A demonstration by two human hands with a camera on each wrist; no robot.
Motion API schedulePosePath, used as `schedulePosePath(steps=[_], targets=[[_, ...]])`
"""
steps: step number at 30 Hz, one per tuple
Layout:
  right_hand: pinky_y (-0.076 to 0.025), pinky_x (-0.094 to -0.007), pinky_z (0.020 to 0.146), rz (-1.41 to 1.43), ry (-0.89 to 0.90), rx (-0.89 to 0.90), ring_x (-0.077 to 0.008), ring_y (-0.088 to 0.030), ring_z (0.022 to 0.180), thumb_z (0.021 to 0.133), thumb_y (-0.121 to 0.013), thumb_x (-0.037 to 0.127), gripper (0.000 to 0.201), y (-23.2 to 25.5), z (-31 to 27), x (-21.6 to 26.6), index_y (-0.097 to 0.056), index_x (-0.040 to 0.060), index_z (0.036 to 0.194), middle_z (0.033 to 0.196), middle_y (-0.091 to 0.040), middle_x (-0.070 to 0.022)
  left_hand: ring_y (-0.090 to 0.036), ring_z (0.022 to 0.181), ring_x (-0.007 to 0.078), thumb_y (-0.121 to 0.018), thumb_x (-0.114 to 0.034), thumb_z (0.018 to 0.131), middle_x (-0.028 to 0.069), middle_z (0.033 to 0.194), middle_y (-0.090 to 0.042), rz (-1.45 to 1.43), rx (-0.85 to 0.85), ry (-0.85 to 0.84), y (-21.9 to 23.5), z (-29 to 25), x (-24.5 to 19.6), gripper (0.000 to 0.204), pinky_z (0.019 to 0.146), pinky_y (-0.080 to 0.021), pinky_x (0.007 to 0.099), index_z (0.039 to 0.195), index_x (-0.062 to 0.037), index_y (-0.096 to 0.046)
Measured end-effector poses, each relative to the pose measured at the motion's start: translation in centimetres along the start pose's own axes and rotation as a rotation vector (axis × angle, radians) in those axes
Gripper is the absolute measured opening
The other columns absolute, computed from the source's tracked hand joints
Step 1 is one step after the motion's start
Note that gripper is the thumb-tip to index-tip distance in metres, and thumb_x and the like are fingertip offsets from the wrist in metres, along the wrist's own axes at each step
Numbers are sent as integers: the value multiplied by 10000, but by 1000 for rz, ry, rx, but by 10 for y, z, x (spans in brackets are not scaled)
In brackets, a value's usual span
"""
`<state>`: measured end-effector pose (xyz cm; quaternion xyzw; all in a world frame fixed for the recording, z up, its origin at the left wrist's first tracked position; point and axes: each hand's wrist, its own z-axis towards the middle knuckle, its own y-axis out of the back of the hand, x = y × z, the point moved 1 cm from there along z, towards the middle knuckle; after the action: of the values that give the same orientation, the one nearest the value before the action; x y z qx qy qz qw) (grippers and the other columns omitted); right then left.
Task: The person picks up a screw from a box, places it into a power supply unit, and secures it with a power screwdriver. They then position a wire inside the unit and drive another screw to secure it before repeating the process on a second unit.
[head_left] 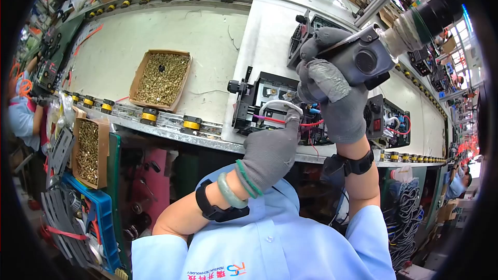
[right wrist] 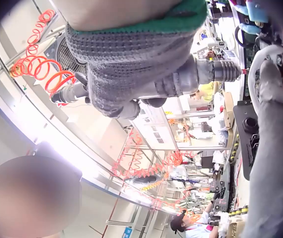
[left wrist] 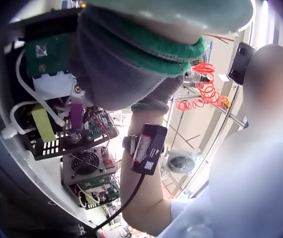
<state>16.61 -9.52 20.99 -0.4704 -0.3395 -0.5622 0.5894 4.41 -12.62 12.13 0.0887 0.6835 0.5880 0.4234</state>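
In the head view, the gloved right hand grips a dark power screwdriver with its fingers curled round the body. Its driver end points into an open electronic unit, and the right wrist view puts the tip beside a looped white cable. From below, the gloved left hand reaches in, its index finger extended onto the white cable near red wires. That left hand also shows at the right edge of the right wrist view. Contact at the tool tip cannot be made out.
A cardboard box of brass-coloured screws lies left of the unit; a second box stands lower left. Another unit with a fan is behind, and one with a red switch stands to the right. Roller rails edge the line.
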Motion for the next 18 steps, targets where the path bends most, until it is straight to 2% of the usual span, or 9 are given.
schedulePosePath(steps=[4,6,7,9,12,16,18], targets=[[-494,-253,539,-146,35,-48,-159,-621,767,787,-630,23,431,-14,4,4,-500,45,1198,998,-606,-106,-628,482,245,-518,-122,835,67,576,-615,-59,0,20,-6,3,1,559,373,-442,401,1347,57,-382],[-498,-255,542,-180,31,-48,-160,-620,767,783,-633,22,432,-15,4,2,-501,48,1194,997,-606,-103,-623,489,272,-541,-233,888,74,551,-594,-90,0,82,-6,2,2,438,458,-487,394,1262,-13,-478],[-507,-262,552,-169,-6,-52,-165,-622,774,785,-633,22,439,-12,4,1,-497,46,1201,994,-606,-103,-623,489,272,-541,-233,888,74,551,-594,-97,0,91,-6,1,2,438,458,-487,394,1262,-13,-478],[-515,-270,561,-163,-47,-50,-170,-623,782,786,-633,21,446,-8,5,-1,-493,43,1209,990,-607,-102,-636,499,252,-534,-107,801,74,588,-621,-84,27,42,-4,2,2,597,398,-464,408,1359,36,-381],[-527,-278,571,-182,37,-47,-173,-616,785,793,-641,30,459,-8,9,-8,-482,42,1223,1005,-592,-99,-640,509,250,-548,-105,784,76,600,-626,-115,26,45,0,2,2,637,406,-468,409,1376,34,-357],[-514,-275,535,-182,-48,-68,-170,-609,767,795,-644,47,471,-15,3,0,-479,54,1236,999,-581,-88,-639,508,239,-560,-107,777,70,598,-625,-63,56,58,2,4,2,665,401,-465,397,1385,40,-335],[-494,-285,496,-82,6,-18,-173,-603,768,805,-629,56,485,-14,3,4,-468,65,1262,1003,-569,-84,-622,489,249,-561,-241,875,55,545,-582,-61,-17,85,-3,6,4,477,435,-471,377,1283,-7,-477]])
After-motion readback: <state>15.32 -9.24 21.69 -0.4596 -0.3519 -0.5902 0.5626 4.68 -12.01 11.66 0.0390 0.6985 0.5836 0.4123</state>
